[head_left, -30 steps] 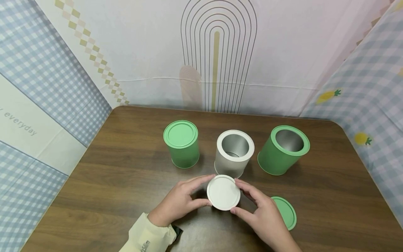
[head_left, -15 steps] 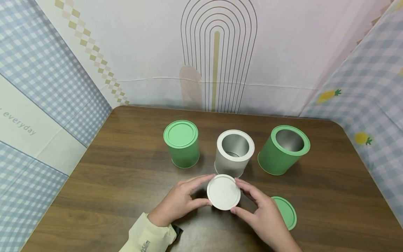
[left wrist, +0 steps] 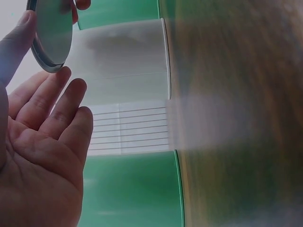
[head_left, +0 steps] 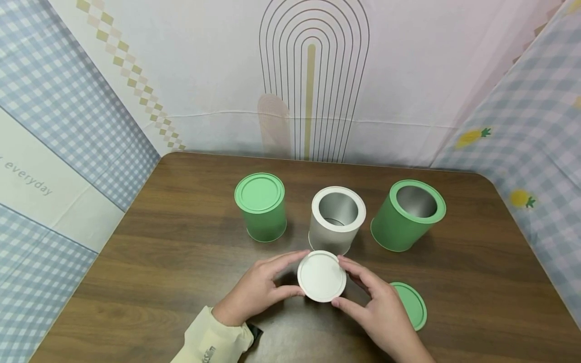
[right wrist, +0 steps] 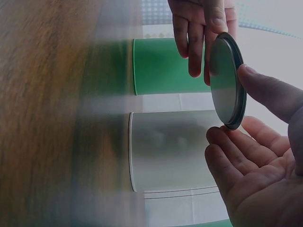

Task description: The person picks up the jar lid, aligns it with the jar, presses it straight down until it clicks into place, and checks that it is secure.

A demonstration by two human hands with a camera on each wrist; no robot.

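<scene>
A round white lid (head_left: 322, 276) is held level between both hands in the head view. My left hand (head_left: 258, 288) pinches its left edge with thumb and fingertips. On the opposite edge, my right hand (head_left: 374, 305) grips it the same way. Both wrist views show the lid's shiny metal underside, raised off the table; see the lid (right wrist: 227, 82) in the right wrist view. Just beyond it stands a white can (head_left: 333, 237) with its top uncovered and a bare metal inside. A green lid (head_left: 412, 306) lies on the table, partly hidden behind my right hand.
At the back left a green can (head_left: 263, 217) has its lid on. To the right is another green can (head_left: 397, 227) without a lid, its metal inside showing. All stand on a brown wooden table (head_left: 181, 242), with a patterned cloth (head_left: 218, 75) hanging behind.
</scene>
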